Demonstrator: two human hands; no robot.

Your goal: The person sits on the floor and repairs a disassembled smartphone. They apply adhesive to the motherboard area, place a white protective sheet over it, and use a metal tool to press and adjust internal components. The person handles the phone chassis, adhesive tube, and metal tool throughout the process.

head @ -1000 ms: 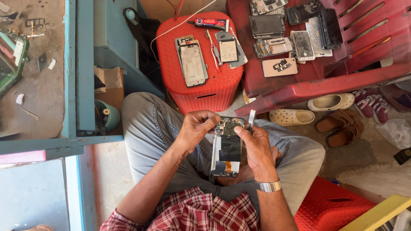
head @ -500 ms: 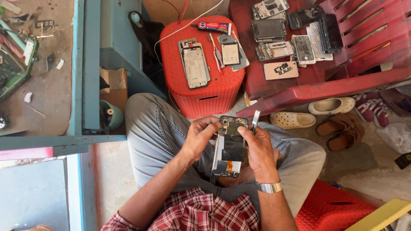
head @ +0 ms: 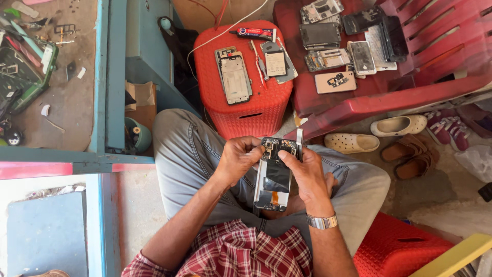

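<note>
Holding opened phone | both hands' grip clenched on top end | long axis vertical, top away

The left hand covers the upper left corner of the opened phone, and the right hand hides its right edge; the phone's lower end blocks part of the lap beneath it. What the right fingers pinch just above the phone is a thin pale strip, perhaps a tool or a loose part, too slim to tell. Small parts on the phone's top board are too fine to make out. Far left of the phone, the green tray is cut by the picture's edge. Right of the phone, the yellow bar runs out at the corner.
</note>
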